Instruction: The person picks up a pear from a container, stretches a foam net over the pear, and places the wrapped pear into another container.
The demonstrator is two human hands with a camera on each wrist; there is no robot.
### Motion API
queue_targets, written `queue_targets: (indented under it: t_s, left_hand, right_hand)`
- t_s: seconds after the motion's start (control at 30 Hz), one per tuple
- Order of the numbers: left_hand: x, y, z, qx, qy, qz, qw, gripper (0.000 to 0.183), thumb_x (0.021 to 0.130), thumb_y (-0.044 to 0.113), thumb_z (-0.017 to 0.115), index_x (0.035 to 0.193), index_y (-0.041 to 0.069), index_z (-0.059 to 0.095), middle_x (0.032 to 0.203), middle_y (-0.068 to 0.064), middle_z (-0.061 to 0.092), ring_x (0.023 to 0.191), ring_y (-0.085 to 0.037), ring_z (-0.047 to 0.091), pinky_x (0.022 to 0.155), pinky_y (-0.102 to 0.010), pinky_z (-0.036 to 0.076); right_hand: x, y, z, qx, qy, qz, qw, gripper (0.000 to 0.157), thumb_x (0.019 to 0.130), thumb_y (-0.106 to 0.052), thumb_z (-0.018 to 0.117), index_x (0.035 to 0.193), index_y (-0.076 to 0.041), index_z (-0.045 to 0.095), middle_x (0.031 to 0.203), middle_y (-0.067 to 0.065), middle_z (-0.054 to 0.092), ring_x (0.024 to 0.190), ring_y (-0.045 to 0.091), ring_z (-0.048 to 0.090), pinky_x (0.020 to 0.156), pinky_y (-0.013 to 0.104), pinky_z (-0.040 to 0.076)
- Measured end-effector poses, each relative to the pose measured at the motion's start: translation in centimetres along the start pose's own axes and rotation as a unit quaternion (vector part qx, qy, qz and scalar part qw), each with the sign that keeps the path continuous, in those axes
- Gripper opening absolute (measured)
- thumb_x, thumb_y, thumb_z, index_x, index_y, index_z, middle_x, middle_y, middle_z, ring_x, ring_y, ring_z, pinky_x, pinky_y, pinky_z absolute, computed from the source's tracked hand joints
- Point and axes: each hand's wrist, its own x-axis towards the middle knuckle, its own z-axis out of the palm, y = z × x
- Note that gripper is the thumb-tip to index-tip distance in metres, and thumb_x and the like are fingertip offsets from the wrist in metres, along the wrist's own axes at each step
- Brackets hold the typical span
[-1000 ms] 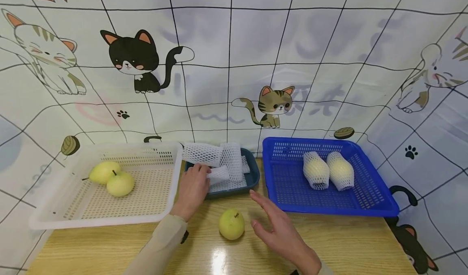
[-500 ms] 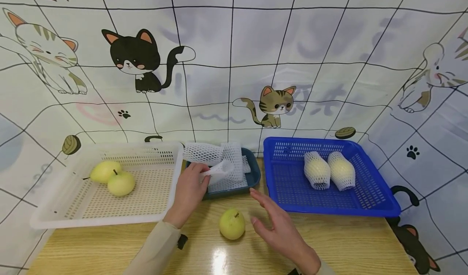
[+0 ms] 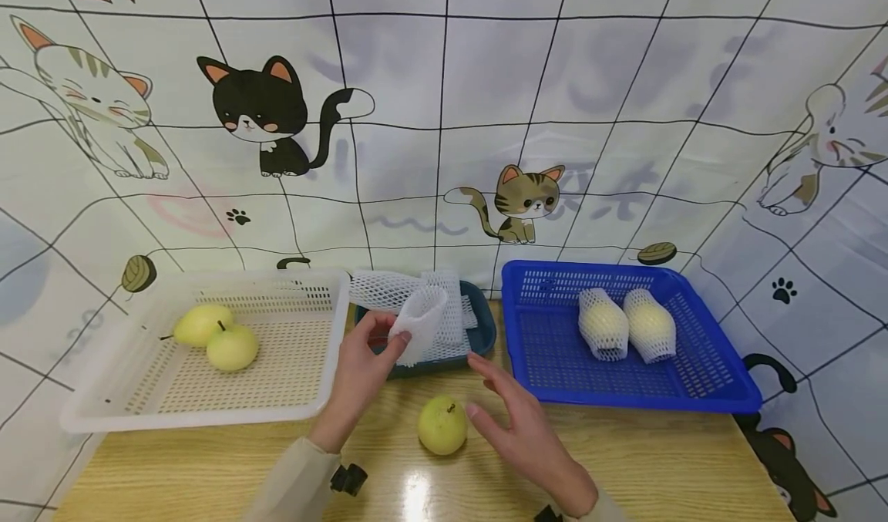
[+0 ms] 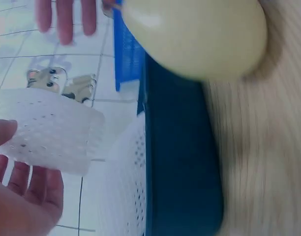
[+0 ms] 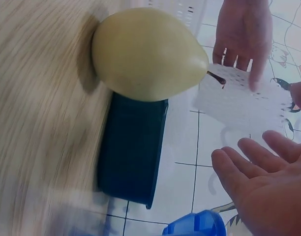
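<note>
Pear on tbl before tub; L basket, R basket either side.

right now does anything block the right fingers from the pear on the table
Nothing visible blocks the right fingers from the pear; the foam sleeve pinched by the left fingers is off that line, over the teal tray.

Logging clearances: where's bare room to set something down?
Free: the blue basket left of its wrapped fruits, the white basket right of its pears, tabletop right of the right hand. Crowded: the teal tray of foam nets; the narrow gap between the loose pear and that hand.
</note>
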Motion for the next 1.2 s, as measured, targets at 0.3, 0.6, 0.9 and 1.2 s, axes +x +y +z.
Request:
queue_targets:
  t_s: [0.3,0.6,0.9,1.2]
  left_hand:
    - [-1.3,1.5,0.4,-0.101,-0.019,-0.019,0.9945,0.024,0.094,0.011,0.077,0.111,0.007,0.061,0.113,-0.007,0.068,0.106,-0.022,0.068,0.086,-0.029,0.057]
    - [-2.6,1.9,0.9,-0.213,-0.019,-0.022,0.9767,0.029,0.093,-0.004,0.072,0.116,-0.003,0.055,0.117,-0.013,0.064,0.109,-0.022,0.065,0.091,-0.028,0.055]
    - [-3.8,1.2,1.3,-0.237,-0.031,0.013,0.9709,0.030,0.090,-0.012,0.071,0.115,-0.008,0.054,0.115,-0.005,0.063,0.103,-0.015,0.065,0.088,-0.025,0.056]
    - [-4.4,0.3,1.2,-0.232,-0.055,0.057,0.9695,0.035,0.089,-0.014,0.070,0.120,-0.008,0.055,0.117,-0.002,0.061,0.107,-0.011,0.062,0.091,-0.023,0.054]
  right_hand:
    - [0.9,-0.3,0.7,0.109,0.001,0.052,0.993,0.048,0.106,-0.009,0.057,0.153,-0.008,0.047,0.153,0.014,0.052,0.140,0.030,0.050,0.109,0.041,0.047]
    - [2.0,-0.8,1.3,0.233,0.000,0.139,0.962,0.043,0.112,-0.016,0.044,0.148,0.007,0.047,0.141,0.023,0.059,0.131,0.037,0.056,0.106,0.035,0.049]
    - [3.3,-1.2,2.1,0.366,0.049,0.263,0.892,0.043,0.111,-0.022,0.050,0.132,0.015,0.056,0.111,0.016,0.070,0.101,0.017,0.068,0.088,0.029,0.057]
    - [3.7,-0.3,2.5,0.434,0.056,0.310,0.844,0.023,0.109,-0.020,0.054,0.111,-0.001,0.067,0.099,0.003,0.069,0.092,0.014,0.066,0.084,0.028,0.057]
